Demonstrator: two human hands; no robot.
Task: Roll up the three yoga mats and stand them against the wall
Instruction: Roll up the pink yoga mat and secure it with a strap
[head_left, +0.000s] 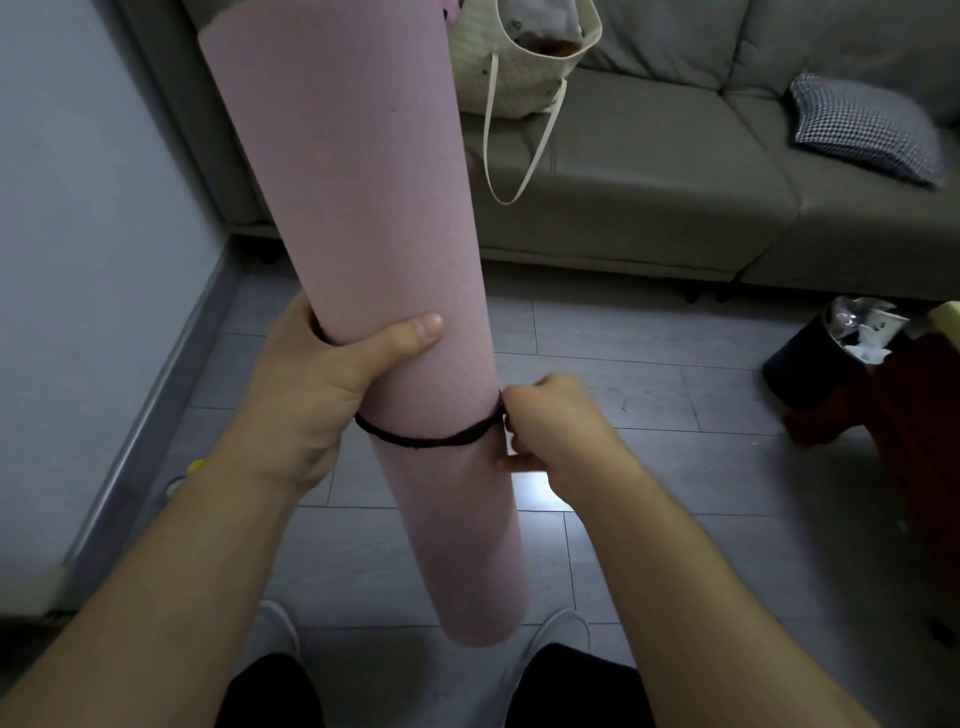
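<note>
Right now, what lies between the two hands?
In the head view, the rolled pink yoga mat lies between the left hand and the right hand, with a thin black band around it.

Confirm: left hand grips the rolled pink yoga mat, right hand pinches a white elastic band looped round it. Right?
Not quite. In the head view the thin elastic band is black, not white. The rest holds: the left hand grips the rolled pink yoga mat and the right hand pinches the band looped round it.
</note>
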